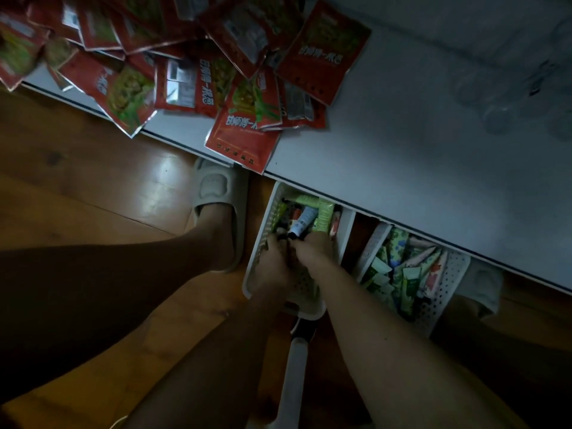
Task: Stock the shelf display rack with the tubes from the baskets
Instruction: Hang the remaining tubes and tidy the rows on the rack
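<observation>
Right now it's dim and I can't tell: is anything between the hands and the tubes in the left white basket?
Nothing visible. Both hands are already inside the left white perforated basket, fingers on the blue-grey tube atop the pile.

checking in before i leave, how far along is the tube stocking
Early. Nothing visibly stocked: no rack is in view. In hand: both hands, left and right, reach into the left basket, gathering tubes, a pale blue tube at the fingertips. Left: that basket holds more, and the right basket looks full of tubes.
</observation>
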Available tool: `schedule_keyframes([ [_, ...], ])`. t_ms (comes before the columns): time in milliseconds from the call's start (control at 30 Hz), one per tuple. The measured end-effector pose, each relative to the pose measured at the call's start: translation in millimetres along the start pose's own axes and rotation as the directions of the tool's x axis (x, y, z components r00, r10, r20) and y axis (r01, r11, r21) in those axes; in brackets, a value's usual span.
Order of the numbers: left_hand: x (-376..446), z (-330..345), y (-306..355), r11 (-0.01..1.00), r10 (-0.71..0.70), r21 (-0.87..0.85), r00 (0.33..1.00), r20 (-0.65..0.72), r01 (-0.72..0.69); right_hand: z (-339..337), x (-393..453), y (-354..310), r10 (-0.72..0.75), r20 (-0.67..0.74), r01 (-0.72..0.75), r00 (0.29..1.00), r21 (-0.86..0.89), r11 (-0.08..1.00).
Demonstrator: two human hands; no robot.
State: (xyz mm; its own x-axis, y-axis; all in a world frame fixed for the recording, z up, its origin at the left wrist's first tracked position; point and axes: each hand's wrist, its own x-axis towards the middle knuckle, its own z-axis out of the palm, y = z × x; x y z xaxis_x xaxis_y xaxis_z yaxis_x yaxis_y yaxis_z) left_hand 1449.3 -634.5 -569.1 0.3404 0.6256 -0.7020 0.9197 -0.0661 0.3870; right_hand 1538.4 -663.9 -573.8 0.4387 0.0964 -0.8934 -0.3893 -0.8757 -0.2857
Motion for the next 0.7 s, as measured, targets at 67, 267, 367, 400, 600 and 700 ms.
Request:
schedule_keyframes([
  [67, -7, -17, 3, 0.997, 0.034, -0.074, 0.997, 0.073, -0.029, -10, -17, -5, -0.005, 0.027, 0.006, 1.000, -0.033, 0.999],
  [267, -32, -103, 38, 0.926, 0.044, -0.373, 0.968, 0.248, 0.053, -69, -99, -21, -0.047, 0.227, 0.076, 0.973, -0.120, 0.990],
  [367, -65, -149, 72, 0.806, 0.078, -0.581, 0.952, 0.296, 0.115, -112, -150, -34, -0.145, 0.235, 0.180, 0.961, -0.132, 0.975],
  [400, -76, -164, 81, 0.769, 0.108, -0.628, 0.942, 0.317, 0.123, -126, -168, -40, -0.197, 0.212, 0.228, 0.957, -0.131, 0.965],
  [600, -138, -233, 127, 0.656, 0.415, -0.752, 0.861, 0.294, -0.059, -201, -269, -56, -0.563, 0.048, 0.562, 0.825, 0.036, 0.826],
  [700, -166, -250, 151, 0.645, 0.527, -0.750, 0.797, 0.296, -0.148, -226, -304, -56, -0.669, -0.026, 0.665, 0.742, 0.144, 0.732],
])
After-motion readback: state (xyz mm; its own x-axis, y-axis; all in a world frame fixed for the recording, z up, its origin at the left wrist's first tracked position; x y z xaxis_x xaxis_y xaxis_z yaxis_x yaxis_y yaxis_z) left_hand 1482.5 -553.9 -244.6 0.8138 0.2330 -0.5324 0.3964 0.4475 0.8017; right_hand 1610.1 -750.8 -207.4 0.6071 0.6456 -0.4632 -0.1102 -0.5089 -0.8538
